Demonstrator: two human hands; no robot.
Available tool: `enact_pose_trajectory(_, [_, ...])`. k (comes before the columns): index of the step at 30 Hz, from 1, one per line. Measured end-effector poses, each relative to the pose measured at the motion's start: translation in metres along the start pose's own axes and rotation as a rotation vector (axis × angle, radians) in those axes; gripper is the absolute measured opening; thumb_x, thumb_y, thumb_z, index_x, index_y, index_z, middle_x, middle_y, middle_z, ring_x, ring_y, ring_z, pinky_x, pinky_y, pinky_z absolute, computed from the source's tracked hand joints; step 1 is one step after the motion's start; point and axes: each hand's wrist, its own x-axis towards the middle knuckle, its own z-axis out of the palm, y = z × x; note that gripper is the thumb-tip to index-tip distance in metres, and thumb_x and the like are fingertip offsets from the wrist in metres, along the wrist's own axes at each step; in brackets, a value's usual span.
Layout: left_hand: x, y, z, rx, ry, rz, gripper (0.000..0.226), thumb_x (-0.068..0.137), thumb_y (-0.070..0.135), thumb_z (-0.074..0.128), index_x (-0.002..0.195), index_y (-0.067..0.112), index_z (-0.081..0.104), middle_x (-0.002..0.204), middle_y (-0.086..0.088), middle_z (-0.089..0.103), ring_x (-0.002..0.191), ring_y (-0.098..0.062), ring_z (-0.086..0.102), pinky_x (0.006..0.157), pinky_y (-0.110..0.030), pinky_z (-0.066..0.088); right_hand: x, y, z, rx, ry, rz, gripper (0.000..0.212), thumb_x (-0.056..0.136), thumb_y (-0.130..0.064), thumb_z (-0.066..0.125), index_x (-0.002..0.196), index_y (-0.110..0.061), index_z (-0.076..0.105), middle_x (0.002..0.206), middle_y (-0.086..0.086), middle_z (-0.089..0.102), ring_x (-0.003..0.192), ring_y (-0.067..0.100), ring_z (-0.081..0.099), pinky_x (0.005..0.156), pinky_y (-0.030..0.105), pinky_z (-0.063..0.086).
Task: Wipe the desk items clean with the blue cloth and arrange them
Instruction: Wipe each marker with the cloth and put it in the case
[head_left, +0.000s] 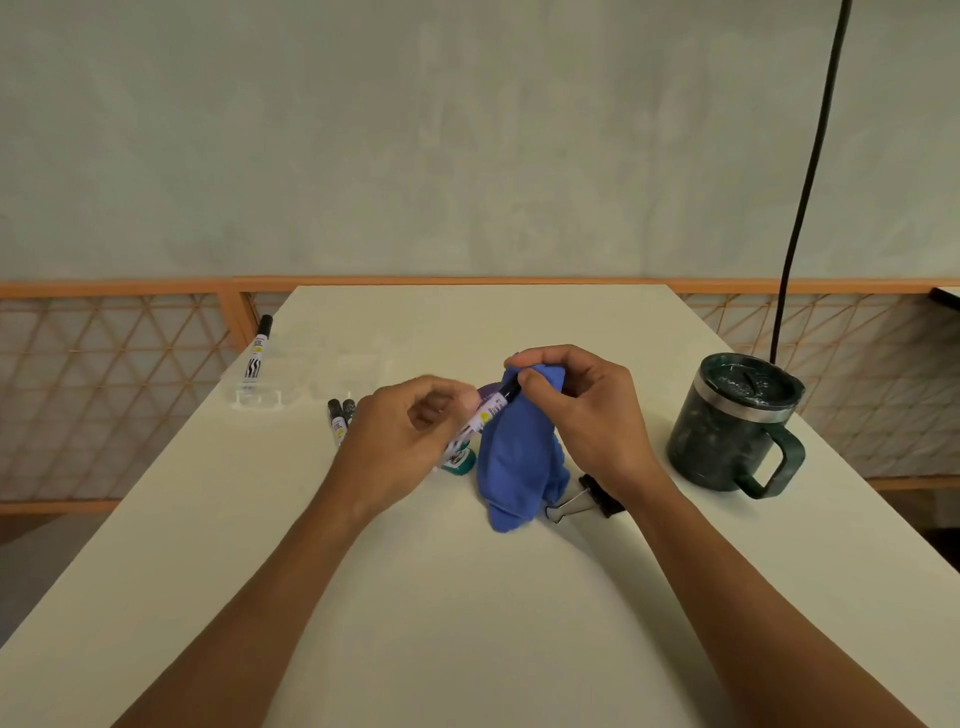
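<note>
Above the middle of the white desk (467, 597), my left hand (405, 441) pinches a white marker (485, 413) by its lower end. My right hand (576, 410) grips the blue cloth (514, 457) wrapped round the marker's black cap end; the cloth hangs down to the desk. Two more markers (340, 415) lie side by side left of my left hand. Another marker (257, 353) stands tilted in a clear plastic holder (291, 379) at the back left. A small green-capped item (457, 462) sits partly hidden under my left hand.
A dark green lidded mug (727, 421) with a handle stands at the right. A black binder clip (587, 499) lies under my right wrist. A black cable (810, 176) hangs behind the mug. A wooden lattice rail (130, 364) runs beyond the desk edges.
</note>
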Motion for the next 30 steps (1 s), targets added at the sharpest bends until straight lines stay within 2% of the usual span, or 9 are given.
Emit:
enact_pose_trajectory(3, [0.0,-0.004,-0.007,-0.041,-0.176,-0.058,0.011,0.103,0.026,0.073,0.104,0.023,0.084,0.095,0.001,0.083,0.088,-0.023,0.08,0.087,-0.034,0.063,0.0,0.002,0.001,-0.026,0.006,-0.02,0.017,0.104,-0.003,0.066,0.108,-0.012,0.08,0.11,-0.004,0.082,0.11,0.014,0.076,0.099,0.03,0.06])
enact_pose_trajectory(6, [-0.002,0.003,-0.002,-0.155,-0.285,-0.167,0.03,0.106,0.042,0.062,0.112,0.021,0.082,0.101,0.0,0.083,0.092,-0.02,0.08,0.09,-0.031,0.063,-0.001,0.002,0.002,-0.047,0.021,-0.037,0.019,0.104,-0.005,0.066,0.11,-0.016,0.08,0.108,-0.008,0.082,0.107,0.011,0.076,0.097,0.029,0.061])
enact_pose_trajectory(9, [-0.003,0.006,0.0,-0.204,-0.341,-0.181,0.028,0.106,0.036,0.065,0.117,0.016,0.08,0.102,-0.007,0.083,0.09,-0.022,0.077,0.087,-0.031,0.062,-0.002,0.002,0.001,-0.079,0.015,-0.07,0.018,0.105,-0.008,0.067,0.113,-0.018,0.08,0.111,-0.011,0.081,0.111,0.01,0.075,0.099,0.03,0.06])
enact_pose_trajectory(13, [-0.001,0.002,-0.007,-0.233,-0.283,-0.182,0.021,0.1,0.028,0.075,0.113,0.012,0.081,0.101,-0.009,0.083,0.091,-0.036,0.079,0.087,-0.037,0.065,0.003,0.004,-0.003,-0.05,0.065,-0.078,0.019,0.105,-0.015,0.07,0.123,-0.019,0.073,0.116,-0.006,0.08,0.114,0.013,0.074,0.099,0.034,0.061])
enact_pose_trajectory(16, [-0.001,0.002,-0.009,-0.248,-0.236,-0.18,0.02,0.1,0.026,0.075,0.112,0.012,0.081,0.098,-0.009,0.083,0.087,-0.031,0.079,0.081,-0.03,0.063,0.006,0.004,-0.01,0.075,0.144,-0.003,0.032,0.102,-0.021,0.074,0.133,-0.02,0.063,0.117,0.002,0.08,0.111,0.015,0.076,0.097,0.034,0.062])
enact_pose_trajectory(21, [0.0,0.004,-0.003,-0.26,-0.196,-0.167,0.029,0.094,0.035,0.075,0.111,0.011,0.081,0.095,-0.009,0.083,0.091,-0.04,0.078,0.082,-0.035,0.066,-0.003,0.006,0.003,-0.004,0.137,-0.11,0.022,0.096,-0.022,0.083,0.114,-0.015,0.075,0.138,-0.008,0.071,0.13,0.01,0.067,0.111,0.045,0.055])
enact_pose_trajectory(25, [0.0,0.002,-0.004,-0.199,-0.139,-0.099,0.019,0.098,0.028,0.076,0.108,0.013,0.082,0.092,-0.006,0.083,0.088,-0.036,0.079,0.083,-0.038,0.067,-0.011,0.004,0.012,-0.17,0.056,-0.184,0.016,0.102,-0.033,0.074,0.113,-0.026,0.082,0.145,-0.014,0.064,0.14,0.005,0.057,0.114,0.038,0.05])
enact_pose_trajectory(28, [-0.001,0.0,0.0,-0.158,-0.112,-0.076,0.014,0.096,0.025,0.08,0.105,0.014,0.082,0.087,-0.003,0.082,0.08,-0.029,0.078,0.074,-0.034,0.066,-0.011,0.003,0.012,-0.105,-0.018,-0.101,0.027,0.112,-0.031,0.056,0.119,-0.026,0.082,0.141,-0.012,0.069,0.139,0.005,0.058,0.118,0.041,0.047])
enact_pose_trajectory(30, [-0.003,0.001,0.005,-0.133,-0.116,-0.052,0.014,0.095,0.024,0.083,0.104,0.014,0.082,0.086,-0.002,0.081,0.071,-0.021,0.075,0.07,-0.028,0.062,-0.009,0.002,0.011,-0.031,-0.035,-0.06,0.024,0.11,-0.023,0.061,0.128,-0.022,0.077,0.134,-0.009,0.074,0.132,0.01,0.065,0.116,0.043,0.05])
